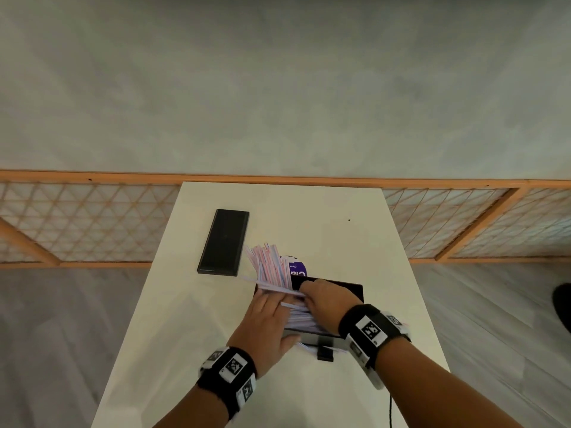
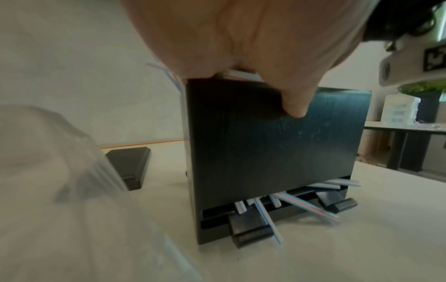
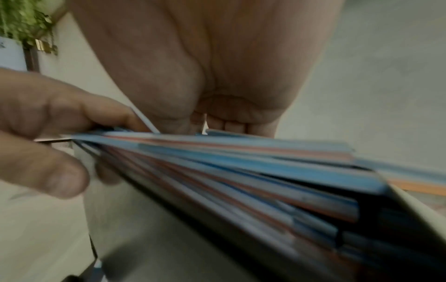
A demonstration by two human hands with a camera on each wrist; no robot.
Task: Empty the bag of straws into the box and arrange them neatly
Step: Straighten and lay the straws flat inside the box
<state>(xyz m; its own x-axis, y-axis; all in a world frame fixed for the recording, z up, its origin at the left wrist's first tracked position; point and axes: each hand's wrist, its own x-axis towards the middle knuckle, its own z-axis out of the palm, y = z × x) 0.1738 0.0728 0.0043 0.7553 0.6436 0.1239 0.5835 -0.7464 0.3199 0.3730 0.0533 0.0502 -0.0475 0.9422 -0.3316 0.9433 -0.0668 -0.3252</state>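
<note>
A black box (image 1: 349, 291) stands on the white table (image 1: 370, 230), crammed with striped straws (image 1: 301, 316) lying crosswise. My left hand (image 1: 265, 319) wraps its left front corner. The thumb (image 2: 294, 106) presses the front wall (image 2: 265, 152), and the curled fingers (image 3: 48, 124) bear on the straw ends. My right hand (image 1: 324, 301) lies palm down on the straws (image 3: 241, 171), pressing them. Some straws (image 2: 304, 205) poke out of the slot at the box's foot. More straws (image 1: 270, 267) fan upward behind the box, by the purple-labelled bag (image 1: 296, 268).
The black lid (image 1: 223, 242) lies flat at the back left of the table. A low wooden lattice screen (image 1: 92, 217) runs behind the table's far edge. A thin black cable (image 1: 391, 409) hangs off the near edge by my right forearm.
</note>
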